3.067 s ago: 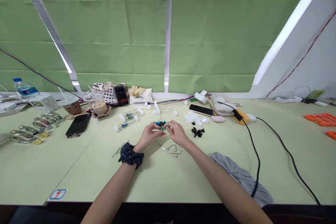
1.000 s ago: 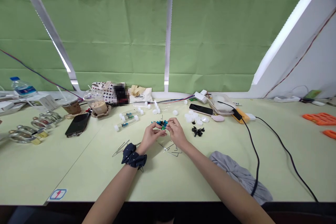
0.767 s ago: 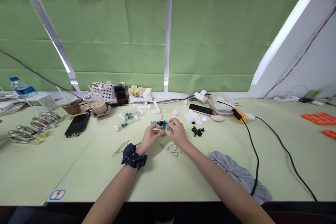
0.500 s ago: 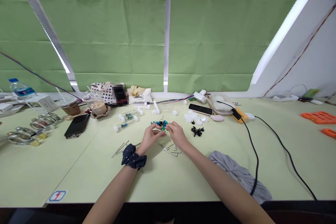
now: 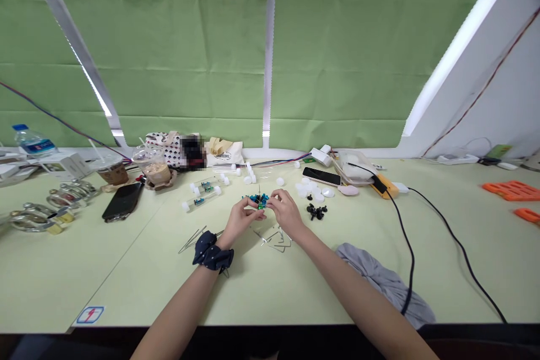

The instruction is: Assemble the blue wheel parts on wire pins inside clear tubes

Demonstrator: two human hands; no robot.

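My left hand is closed, thumb and forefinger pinching a small green, shiny screw-like piece. A thin metal pin or rod sticks up from about that spot; whether it joins the piece I cannot tell. My right hand is closed too, fingertips pressed together at the green piece's right side, and what they grip is hidden. Just beyond the fingers lies a heap of small blue screws. Bent hex keys lie between my forearms, with more left of my left wrist.
Black screws and white caps lie right of my hands, near a phone. Clear tubes holding blue screws are to the left. A grey cloth and black cables lie by my right forearm.
Both hands stay together at nearly the same place, still around the green piece. The right fingers have shifted slightly. The whole view has moved a little.
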